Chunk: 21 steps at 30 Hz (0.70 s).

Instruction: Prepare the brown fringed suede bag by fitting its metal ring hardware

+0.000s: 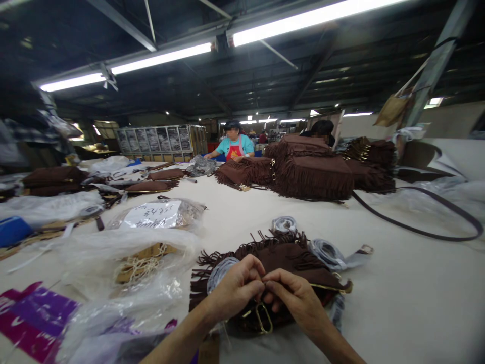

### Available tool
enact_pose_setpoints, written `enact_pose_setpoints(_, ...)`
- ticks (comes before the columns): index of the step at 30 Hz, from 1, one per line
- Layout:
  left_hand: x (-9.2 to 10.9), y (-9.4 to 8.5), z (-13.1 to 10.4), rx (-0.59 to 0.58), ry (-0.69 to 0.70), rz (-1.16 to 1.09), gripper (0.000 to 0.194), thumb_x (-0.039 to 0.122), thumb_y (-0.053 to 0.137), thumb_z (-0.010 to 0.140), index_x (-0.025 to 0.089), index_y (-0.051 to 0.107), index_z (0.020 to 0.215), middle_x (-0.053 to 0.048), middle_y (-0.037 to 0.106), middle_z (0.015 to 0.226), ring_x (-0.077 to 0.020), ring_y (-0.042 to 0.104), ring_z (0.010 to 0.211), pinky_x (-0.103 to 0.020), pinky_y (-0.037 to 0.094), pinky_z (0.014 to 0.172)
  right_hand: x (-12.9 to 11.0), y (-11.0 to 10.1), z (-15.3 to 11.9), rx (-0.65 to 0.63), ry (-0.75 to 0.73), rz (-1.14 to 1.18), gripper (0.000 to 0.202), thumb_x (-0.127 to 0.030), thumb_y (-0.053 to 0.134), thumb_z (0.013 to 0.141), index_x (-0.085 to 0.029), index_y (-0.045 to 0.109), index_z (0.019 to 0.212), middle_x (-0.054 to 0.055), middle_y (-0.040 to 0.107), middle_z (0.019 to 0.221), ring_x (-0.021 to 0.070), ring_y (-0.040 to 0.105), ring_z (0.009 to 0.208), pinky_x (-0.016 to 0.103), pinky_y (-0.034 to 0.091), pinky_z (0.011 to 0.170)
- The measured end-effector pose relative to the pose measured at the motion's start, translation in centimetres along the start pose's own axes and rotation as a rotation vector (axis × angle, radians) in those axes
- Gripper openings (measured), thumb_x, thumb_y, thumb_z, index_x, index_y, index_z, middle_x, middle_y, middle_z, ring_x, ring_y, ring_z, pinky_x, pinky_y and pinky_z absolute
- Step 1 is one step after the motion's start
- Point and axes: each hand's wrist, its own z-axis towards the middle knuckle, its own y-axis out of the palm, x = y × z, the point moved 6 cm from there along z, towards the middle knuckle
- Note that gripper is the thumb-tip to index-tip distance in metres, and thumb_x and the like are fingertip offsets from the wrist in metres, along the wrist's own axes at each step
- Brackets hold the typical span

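A brown fringed bag [280,258] lies on the white table, its gold zipper edge toward me. Over its near side, my left hand [240,284] and my right hand [290,290] meet with fingertips pinched together. What they hold between them is too small to make out. Just below the fingers hangs a gold clasp [264,318]. Wrapped strap coils rest around the bag: one [222,273] beside my left hand, another [328,253] at the right, and a third [284,224] behind.
Brown fringed bags [314,174] are piled at the back. A dark strap [428,232] loops on the right. Clear plastic bags [151,273], one with cords, and purple packaging [38,316] cover the left. A person in an apron [235,147] sits across the table [413,293].
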Motion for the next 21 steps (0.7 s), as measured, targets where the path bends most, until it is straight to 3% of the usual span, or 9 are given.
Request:
enact_pose_setpoints(8,-0.75,0.02,0.32,0.076,0.023,-0.021,0.016,0.015,0.048,0.072,0.017,0.046,0.088,0.006,0.052,0.059,-0.0085,0.046,0.053,-0.019,0.032,0.050,-0.82,0.02,-0.48,-0.002,-0.241,-0.337,0.026,-0.034,0.047,0.096,-0.020,0.063,0.081,-0.001,0.061,0.070,0.0122,0.056,0.057,0.020,0.044,0.054)
enact_pose_setpoints(13,-0.87,0.49,0.42,0.119,0.050,-0.127,0.012,0.020,0.052,0.077,0.017,0.044,0.086,0.005,0.050,0.060,-0.0083,0.045,0.055,-0.019,0.033,0.052,-0.21,0.06,-0.58,0.022,-0.274,-0.327,0.025,-0.032,0.044,0.098,-0.021,0.058,0.080,-0.003,0.056,0.069,0.0104,0.051,0.056,0.020,0.042,0.055)
enact_pose_setpoints(18,-0.81,0.45,0.47,0.108,0.062,-0.150,0.013,0.020,0.054,0.076,0.016,0.045,0.085,0.004,0.051,0.060,-0.0076,0.045,0.054,-0.018,0.033,0.051,-0.45,0.26,-0.32,0.002,-0.338,-0.196,0.024,-0.031,0.045,0.098,-0.020,0.057,0.080,0.002,0.054,0.094,0.0086,0.049,0.058,0.019,0.041,0.050)
enact_pose_setpoints(21,-0.99,0.38,0.43,0.087,0.046,-0.161,0.013,0.019,0.054,0.075,0.015,0.046,0.085,0.004,0.051,0.060,-0.0073,0.046,0.053,-0.017,0.031,0.049,-0.71,0.41,-0.32,-0.011,-0.368,-0.209,0.022,-0.027,0.045,0.097,-0.020,0.057,0.080,0.002,0.053,0.096,0.0083,0.047,0.059,0.019,0.040,0.051)
